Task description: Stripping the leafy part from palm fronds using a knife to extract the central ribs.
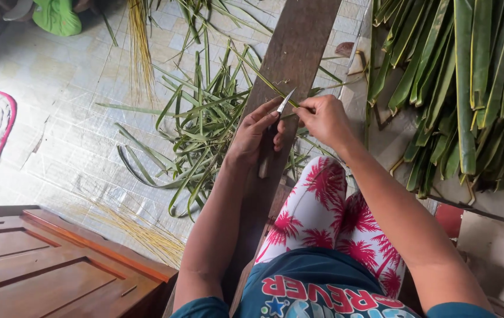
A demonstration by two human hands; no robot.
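My left hand (253,134) grips a small knife (284,101) with its blade pointing up and to the right. My right hand (325,118) pinches a thin green palm leaf strip (258,69) right beside the blade. Both hands hover over a long dark wooden plank (296,41) that runs away from me. My knee in white trousers with a red palm print (322,206) lies just below the hands.
Cut green leaf strips (196,132) are scattered on the tiled floor (69,106) left of the plank. A bundle of whole palm leaves (463,82) lies at the right. Pale midrib sticks (140,47) lie at the top and near a wooden cabinet (40,265) at lower left.
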